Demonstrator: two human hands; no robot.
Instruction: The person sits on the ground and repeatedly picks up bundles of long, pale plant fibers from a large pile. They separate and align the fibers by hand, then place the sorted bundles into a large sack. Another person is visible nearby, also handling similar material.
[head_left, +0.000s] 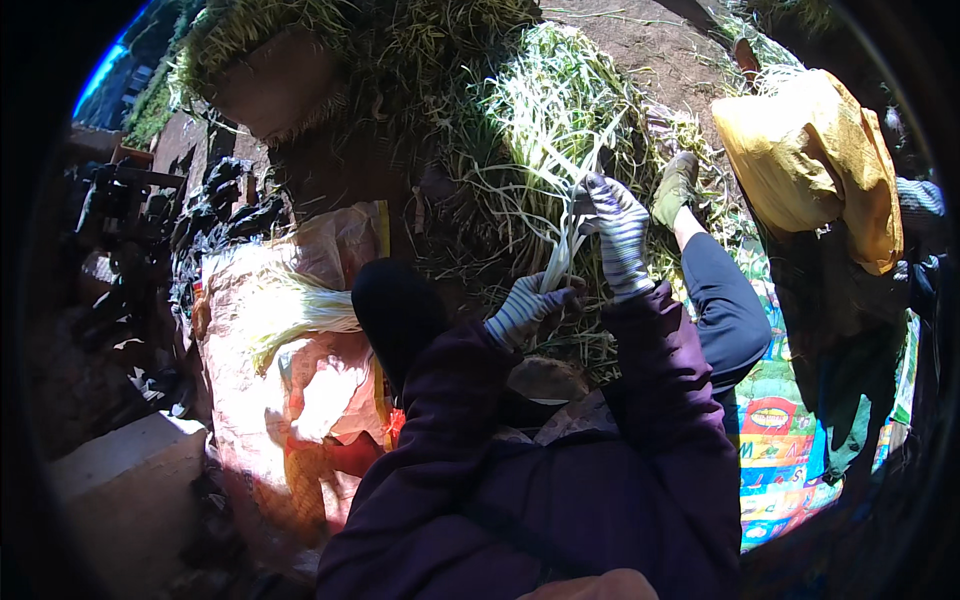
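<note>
My left hand (529, 309), in a striped knit glove with bare fingertips, grips the lower ends of a small bunch of long pale stalks (561, 259). Above it my right hand (621, 232), gloved the same way, has its fingers on the upper part of that bunch, where the leaves spread out. Just beyond both hands a large heap of pale green leafy stalks (555, 97) lies on the ground in sunlight. To my left, a bundle of similar whitish stalks (311, 307) rests on a pinkish woven plastic sack (240, 420).
My bent legs flank the work, with a green shoe (675, 189) near the heap. At right, a yellow cloth (806, 161) hangs near another person's striped glove (921, 199). A colourful printed mat (780, 442) lies below. A pale block (127, 487) stands at lower left.
</note>
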